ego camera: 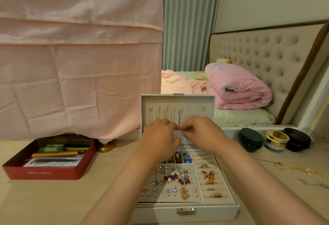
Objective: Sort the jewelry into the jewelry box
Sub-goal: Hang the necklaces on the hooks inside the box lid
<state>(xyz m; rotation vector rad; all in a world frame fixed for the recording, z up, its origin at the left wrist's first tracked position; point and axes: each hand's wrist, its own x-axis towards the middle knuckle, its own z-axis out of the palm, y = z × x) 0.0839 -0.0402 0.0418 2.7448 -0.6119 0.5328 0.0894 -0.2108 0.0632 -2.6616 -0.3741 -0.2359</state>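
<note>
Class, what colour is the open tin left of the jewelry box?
The tin is red; head view shows it.

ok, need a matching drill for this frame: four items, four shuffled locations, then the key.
Items:
1 red tin
2 dark green case
3 gold ornament
4 thin chains

Places:
A hanging in the jewelry box lid
B on the table, right of the box
C on the table, left of the box
D in the ring rolls, right side of the tray

Pairs: 1-C, 2-B, 3-D, 4-A
</note>
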